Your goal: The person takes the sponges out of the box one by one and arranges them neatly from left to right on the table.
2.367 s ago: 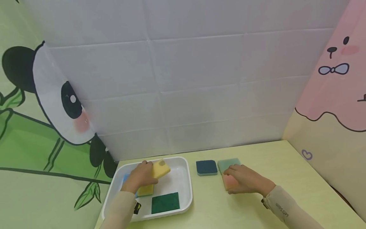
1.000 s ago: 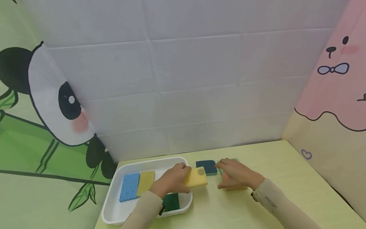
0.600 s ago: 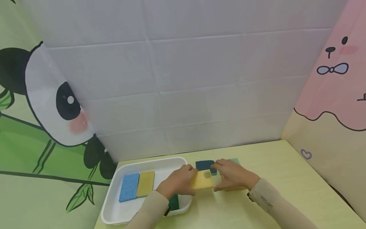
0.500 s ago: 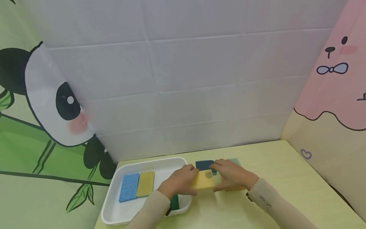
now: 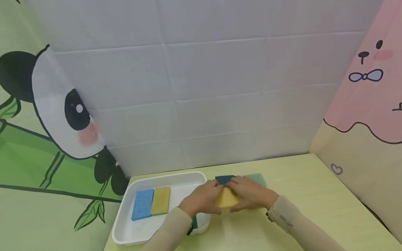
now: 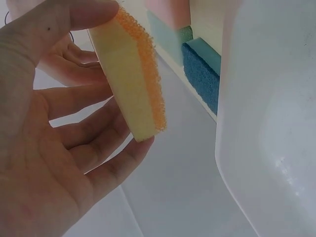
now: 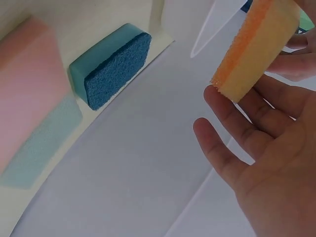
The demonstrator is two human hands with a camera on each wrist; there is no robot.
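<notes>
Between both hands, a yellow sponge (image 5: 227,199) with an orange mesh layer (image 6: 148,69) is held above the table. My left hand (image 5: 203,198) grips its left end, thumb on the near edge and fingers on the far edge. At the right end my right hand (image 5: 251,193) pinches it the same way; its fingertips (image 7: 213,94) show along the lower edge in the right wrist view. Just behind the hands lies a dark blue sponge (image 5: 223,179). A pale green sponge (image 5: 257,178) and a pink sponge (image 7: 34,74) lie by my right hand, which partly covers them in the head view.
A white tray (image 5: 120,226) stands at the left of the table. In it lie a blue sponge (image 5: 142,204), a yellow sponge (image 5: 161,201) and a dark green pad (image 5: 194,222), mostly hidden by my left sleeve. A white-covered wall (image 5: 220,104) rises behind the table.
My left hand has lifted the yellow sponge out of the tray and carried it right. My right hand has left the pink sponge, moved left and taken hold of the yellow sponge's other end.
</notes>
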